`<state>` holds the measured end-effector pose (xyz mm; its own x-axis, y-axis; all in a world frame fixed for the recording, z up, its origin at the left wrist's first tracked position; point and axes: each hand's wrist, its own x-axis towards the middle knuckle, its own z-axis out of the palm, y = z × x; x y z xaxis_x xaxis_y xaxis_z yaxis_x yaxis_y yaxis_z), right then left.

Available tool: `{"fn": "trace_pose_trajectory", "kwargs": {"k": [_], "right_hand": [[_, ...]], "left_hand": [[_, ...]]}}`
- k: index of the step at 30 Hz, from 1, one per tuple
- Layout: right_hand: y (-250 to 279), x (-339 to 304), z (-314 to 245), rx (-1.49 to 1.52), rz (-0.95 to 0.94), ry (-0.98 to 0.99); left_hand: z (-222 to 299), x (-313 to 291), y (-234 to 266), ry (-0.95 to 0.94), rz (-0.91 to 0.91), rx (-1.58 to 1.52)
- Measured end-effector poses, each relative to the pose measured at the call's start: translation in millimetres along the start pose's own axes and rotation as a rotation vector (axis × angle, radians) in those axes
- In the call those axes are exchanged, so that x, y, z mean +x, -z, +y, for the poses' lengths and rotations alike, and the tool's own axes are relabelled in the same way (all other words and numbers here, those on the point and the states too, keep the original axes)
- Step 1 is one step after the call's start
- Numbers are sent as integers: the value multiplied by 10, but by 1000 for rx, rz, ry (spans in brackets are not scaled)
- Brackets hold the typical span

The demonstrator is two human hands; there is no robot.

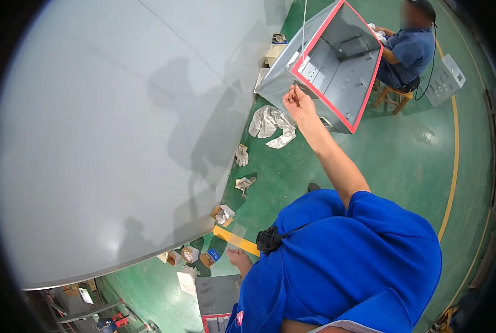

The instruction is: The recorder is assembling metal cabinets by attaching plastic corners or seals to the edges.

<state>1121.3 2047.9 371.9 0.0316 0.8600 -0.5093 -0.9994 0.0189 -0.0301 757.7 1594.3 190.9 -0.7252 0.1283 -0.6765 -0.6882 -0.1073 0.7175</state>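
Observation:
My right hand (299, 104) reaches out beside the near left corner of a grey metal cabinet (327, 102) with a red-edged opening. Its fingers are curled into a pinch; what they hold, if anything, is too small to make out. Low and close to my body, my left hand (238, 258) is partly covered by my blue jacket. A small translucent sheet (236, 235) extends from its fingers, over a yellow floor stripe (221, 233). Inside the cabinet are holes and small fittings. A thin white cord (304, 33) hangs down in front of it.
A large grey panel (109, 133) fills the left. Beside it on the green floor lie white cloth (267, 123), gloves (242, 155) and small cartons (222, 215). A co-worker (413, 50) sits on a wooden stool (393, 98) behind the cabinet. Another grey box (217, 294) stands below my left hand.

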Motion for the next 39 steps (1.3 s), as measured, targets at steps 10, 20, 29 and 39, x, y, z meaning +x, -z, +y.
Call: {"fn": "trace_pose_trajectory", "kwargs": {"k": [10, 20, 29, 39], "right_hand": [[-173, -56, 179, 1, 7, 30], [-268, 32, 282, 228, -48, -4], [-311, 129, 441, 139, 9, 160], [-330, 211, 427, 86, 48, 239]], "left_hand": [[-189, -423, -411, 61, -208, 284], [-413, 142, 361, 98, -256, 383], [-414, 101, 522, 202, -211, 317], [-428, 201, 644, 216, -261, 312]]}}
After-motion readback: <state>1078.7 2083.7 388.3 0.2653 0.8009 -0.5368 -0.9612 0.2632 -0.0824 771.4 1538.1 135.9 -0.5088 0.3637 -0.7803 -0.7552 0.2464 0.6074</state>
